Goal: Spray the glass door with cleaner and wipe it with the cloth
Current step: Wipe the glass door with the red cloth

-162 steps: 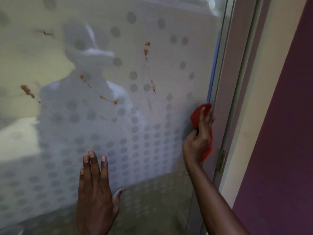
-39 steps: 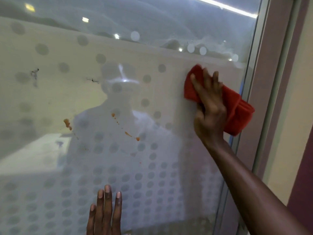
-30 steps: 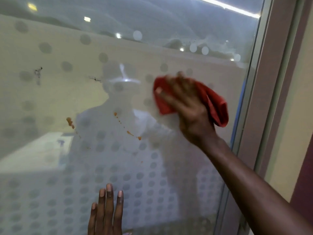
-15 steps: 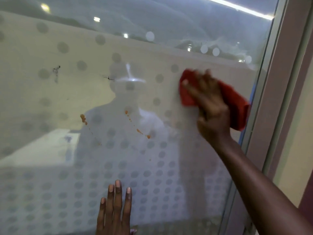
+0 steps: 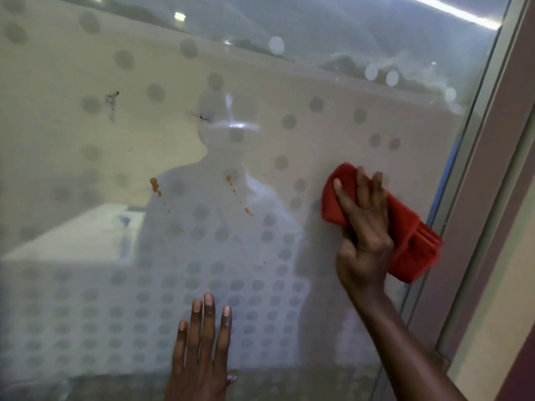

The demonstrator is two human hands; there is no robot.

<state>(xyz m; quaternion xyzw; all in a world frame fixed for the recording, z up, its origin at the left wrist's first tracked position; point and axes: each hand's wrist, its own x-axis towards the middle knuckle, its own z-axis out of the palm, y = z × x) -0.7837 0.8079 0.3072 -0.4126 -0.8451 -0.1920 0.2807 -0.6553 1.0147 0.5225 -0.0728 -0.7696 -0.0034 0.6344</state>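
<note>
The frosted glass door (image 5: pixel 86 169) with a grey dot pattern fills most of the view. Orange streaks (image 5: pixel 238 196) and a second orange mark (image 5: pixel 155 186) sit near its middle, and dark smudges (image 5: pixel 111 99) lie higher on the left. My right hand (image 5: pixel 364 235) presses a folded red cloth (image 5: pixel 411 244) flat against the glass near its right edge, fingers spread over the cloth and the thumb tucked under it. My left hand (image 5: pixel 202 351) lies flat on the lower glass with straight fingers. No spray bottle is in view.
The door's metal edge and frame (image 5: pixel 486 198) run down the right side, with a beige wall strip (image 5: pixel 503 285) beyond. A blurred reflection of a person shows in the glass, and a pale counter shape shows through at the left.
My right hand has slid the red cloth down the glass from the upper right, after sweeping left and back right. My left hand stays flat on the lower glass.
</note>
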